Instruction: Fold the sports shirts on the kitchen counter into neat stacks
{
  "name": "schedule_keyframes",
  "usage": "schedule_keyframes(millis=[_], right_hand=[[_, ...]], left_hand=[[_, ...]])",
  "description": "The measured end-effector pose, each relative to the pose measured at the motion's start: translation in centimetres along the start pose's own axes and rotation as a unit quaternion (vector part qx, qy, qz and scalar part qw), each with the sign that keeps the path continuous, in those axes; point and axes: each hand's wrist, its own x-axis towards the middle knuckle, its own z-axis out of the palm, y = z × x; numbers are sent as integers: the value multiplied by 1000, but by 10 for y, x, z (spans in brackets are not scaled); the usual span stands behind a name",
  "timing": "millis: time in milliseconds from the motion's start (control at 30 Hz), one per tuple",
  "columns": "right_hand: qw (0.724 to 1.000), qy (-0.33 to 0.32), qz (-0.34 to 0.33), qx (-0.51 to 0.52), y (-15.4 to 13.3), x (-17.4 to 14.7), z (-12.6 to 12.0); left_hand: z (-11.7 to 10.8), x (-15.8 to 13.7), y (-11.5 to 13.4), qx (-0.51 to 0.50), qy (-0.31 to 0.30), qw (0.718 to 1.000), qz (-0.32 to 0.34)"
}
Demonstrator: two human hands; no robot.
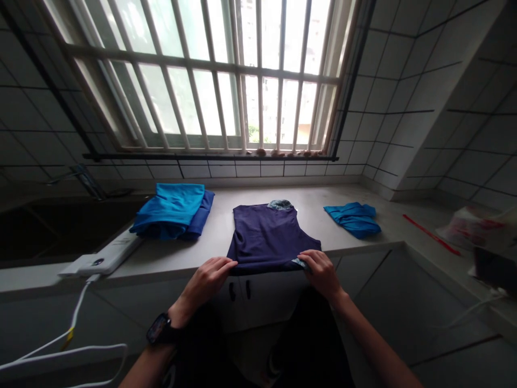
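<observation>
A dark purple garment (269, 231) lies spread on the white countertop, its near edge hanging slightly over the front. Pale patterned fabric (280, 205) shows at its far end, and a bit more of it by my right hand. My left hand (212, 276), with a black watch on the wrist, pinches the garment's near left corner. The near right edge is pinched in my right hand (319, 269). Left of the garment sits a folded pile of bright blue cloth (173, 207) over darker blue cloth (202, 215). A crumpled blue cloth (353, 218) lies to the right.
A white power strip (107, 256) with a cable rests at the counter's left front edge, beside a dark sink (60, 226). Rightward are a red strip (430, 234), a clear plastic bag (470, 226) and a dark object (495, 269). A barred window (242, 70) is behind the counter.
</observation>
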Motion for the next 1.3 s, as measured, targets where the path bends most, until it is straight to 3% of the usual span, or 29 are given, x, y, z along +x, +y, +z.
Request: schedule_keyframes(millis=[200,333,433,533,633,767,900,1033,1133,1300], right_hand=[[999,-34,35,15,0,5,-6],[999,-33,36,22,1,4,-3],[998,-33,38,47,0,4,-9],[994,-52,27,87,-5,9,-29],[983,-94,18,154,-7,21,-57],[971,-149,39,181,6,67,-76],[976,-155,101,112,30,146,-55],[982,-35,183,-23,35,206,-21],[984,-14,176,-26,25,210,-5],[986,-42,161,15,12,187,12]], left_hand=[[10,-5,5,67,-67,995,27],[27,-10,7,118,4,992,54],[24,-10,10,61,84,994,43],[5,-7,17,-47,137,989,-30],[-21,2,26,-144,133,972,-129],[-46,36,20,-168,139,937,-273],[-47,97,-16,-131,127,910,-371],[-29,142,-56,-36,108,898,-425],[-12,144,-70,11,25,911,-411],[12,125,-73,-9,-90,934,-344]])
